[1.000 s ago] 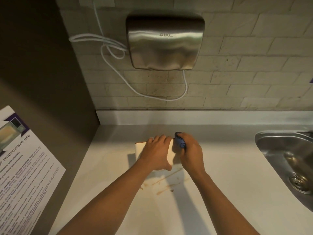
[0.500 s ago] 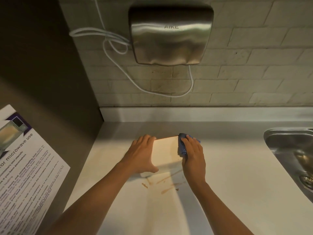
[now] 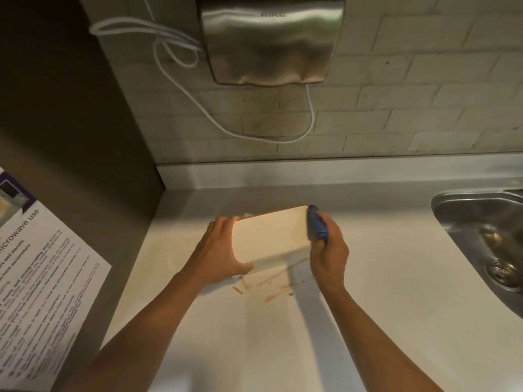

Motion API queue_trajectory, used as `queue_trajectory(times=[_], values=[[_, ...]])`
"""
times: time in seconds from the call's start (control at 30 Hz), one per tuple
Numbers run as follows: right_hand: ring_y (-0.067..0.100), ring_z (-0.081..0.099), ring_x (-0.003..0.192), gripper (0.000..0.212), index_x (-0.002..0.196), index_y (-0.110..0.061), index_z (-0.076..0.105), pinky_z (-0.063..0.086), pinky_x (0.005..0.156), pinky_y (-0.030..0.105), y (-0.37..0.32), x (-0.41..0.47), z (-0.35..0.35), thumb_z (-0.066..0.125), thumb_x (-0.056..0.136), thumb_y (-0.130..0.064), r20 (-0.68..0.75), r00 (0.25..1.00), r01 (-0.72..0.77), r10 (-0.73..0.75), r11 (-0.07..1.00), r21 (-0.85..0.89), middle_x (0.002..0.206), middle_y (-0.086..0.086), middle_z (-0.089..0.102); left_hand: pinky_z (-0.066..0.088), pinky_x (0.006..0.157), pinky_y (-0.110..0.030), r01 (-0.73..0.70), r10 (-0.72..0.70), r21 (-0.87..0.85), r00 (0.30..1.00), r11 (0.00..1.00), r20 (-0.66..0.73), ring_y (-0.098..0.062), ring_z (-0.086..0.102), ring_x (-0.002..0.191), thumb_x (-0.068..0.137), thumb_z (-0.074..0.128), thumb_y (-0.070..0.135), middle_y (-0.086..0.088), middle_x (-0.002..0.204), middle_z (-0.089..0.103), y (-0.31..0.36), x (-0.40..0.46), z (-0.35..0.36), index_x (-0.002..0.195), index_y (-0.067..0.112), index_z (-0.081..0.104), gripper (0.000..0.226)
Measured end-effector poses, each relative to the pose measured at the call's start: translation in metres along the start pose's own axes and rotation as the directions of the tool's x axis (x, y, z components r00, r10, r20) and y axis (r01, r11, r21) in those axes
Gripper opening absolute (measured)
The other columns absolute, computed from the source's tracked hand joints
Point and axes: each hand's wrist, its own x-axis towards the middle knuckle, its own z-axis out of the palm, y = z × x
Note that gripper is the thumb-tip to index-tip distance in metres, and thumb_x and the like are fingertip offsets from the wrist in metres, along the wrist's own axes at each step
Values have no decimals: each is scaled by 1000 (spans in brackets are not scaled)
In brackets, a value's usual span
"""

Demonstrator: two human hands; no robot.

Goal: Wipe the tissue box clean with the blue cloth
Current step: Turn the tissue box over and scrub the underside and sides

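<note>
A pale cream tissue box [image 3: 268,236] rests tilted on the white counter, its broad face turned up toward me. My left hand [image 3: 219,250] grips the box's left end, thumb under the near edge. My right hand [image 3: 329,254] holds a bunched blue cloth [image 3: 315,223] pressed against the box's right end. Most of the cloth is hidden inside my fingers.
Brown smears [image 3: 271,287] mark the counter [image 3: 396,278] just in front of the box. A steel sink [image 3: 481,236] lies at the right. A metal hand dryer [image 3: 268,41] with a white cable [image 3: 175,52] hangs on the tiled wall. A microwave notice [image 3: 36,278] is stuck to the left wall.
My left hand has slid from the top of the box to its left end, uncovering the broad face. The box has tipped up, and the cloth has stayed at its right end.
</note>
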Motion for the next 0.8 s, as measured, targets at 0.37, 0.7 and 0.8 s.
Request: queue_trajectory(times=[0.37, 0.7, 0.8], values=[[12, 57, 114, 52, 136, -24, 52, 45, 95, 16, -12, -53, -16, 45, 91, 2, -98, 955, -270, 281, 957, 106, 131, -6, 59, 47, 99, -37, -15, 16, 10, 998, 1000, -58, -19, 38, 128, 58, 89, 58, 3, 141, 39, 0, -6, 5, 147, 25, 33, 110], [24, 18, 145, 64, 140, -10, 47, 25, 115, 36, -22, -102, 38, 48, 80, 15, 279, 933, 278, -229, 949, -151, 151, -1, 33, 49, 96, -37, -21, 14, -68, 995, 997, -99, -19, 43, 124, 58, 93, 58, 0, 140, 42, -3, -5, 14, 145, 25, 35, 110], [29, 22, 143, 61, 138, -10, 49, 28, 113, 46, -8, -90, 23, 48, 80, 10, 332, 885, 403, -326, 893, -199, 149, 6, 40, 51, 98, -39, -23, 19, -50, 997, 998, -78, -19, 42, 125, 57, 93, 57, 1, 140, 41, -5, -4, 11, 145, 25, 34, 111]])
